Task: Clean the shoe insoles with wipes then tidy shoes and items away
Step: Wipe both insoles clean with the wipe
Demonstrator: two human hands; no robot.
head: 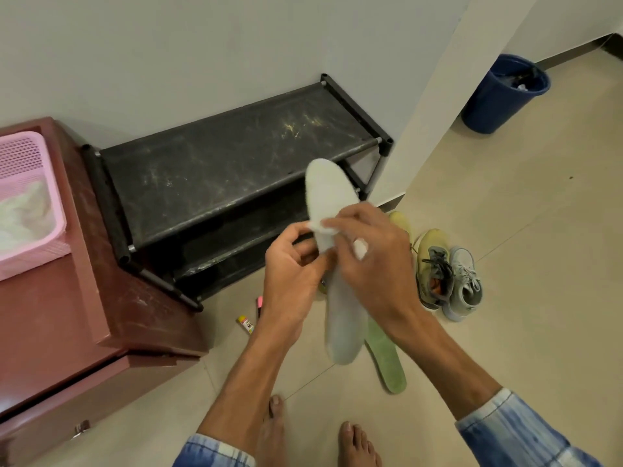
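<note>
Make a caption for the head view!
Left hand holds a pale insole; right hand presses a wipe on it, by a black shoe rack.

One green insole (387, 362), one rack (236, 170), one basket (23, 261), one bin (495, 102).

Place: a home, in a corner of a room by plain walls.
Storage: black two-tier shoe rack (219, 176), centre of the frame.
Footwear: sneakers (433, 264) on the floor, right of centre.
Floor: beige tiles (522, 230); bare feet (354, 443) at the bottom edge.
Furniture: maroon cabinet (50, 315) with a pink basket (20, 156) on top, at left.
Bin: blue waste bin (502, 96), upper right.

Pale insole (344, 328) aloft; green insole (387, 362) on floor
</note>
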